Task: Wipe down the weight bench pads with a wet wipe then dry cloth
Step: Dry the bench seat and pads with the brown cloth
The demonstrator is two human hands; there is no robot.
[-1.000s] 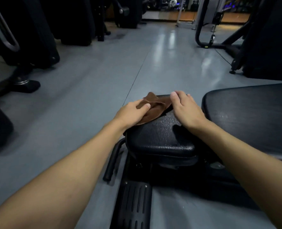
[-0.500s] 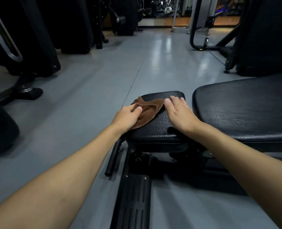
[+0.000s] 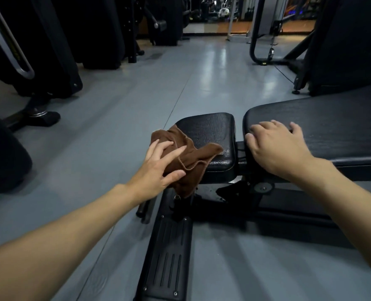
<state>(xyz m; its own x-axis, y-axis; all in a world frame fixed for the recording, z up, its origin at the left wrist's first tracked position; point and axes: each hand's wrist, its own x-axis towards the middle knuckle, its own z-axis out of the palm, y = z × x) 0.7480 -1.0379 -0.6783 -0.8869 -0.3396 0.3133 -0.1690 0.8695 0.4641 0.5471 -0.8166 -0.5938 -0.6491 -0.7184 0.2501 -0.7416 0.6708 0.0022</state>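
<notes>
Left grip (image 3: 158, 168) splayed wide — right grip (image 3: 275, 146) flat, palm down.

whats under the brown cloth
The small seat pad: the brown cloth drapes over its left near edge and hangs down the side. The pad surface beneath it is covered.

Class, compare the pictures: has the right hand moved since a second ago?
Yes. The right hand has left the small pad and crossed the gap rightward onto the long pad.
</notes>
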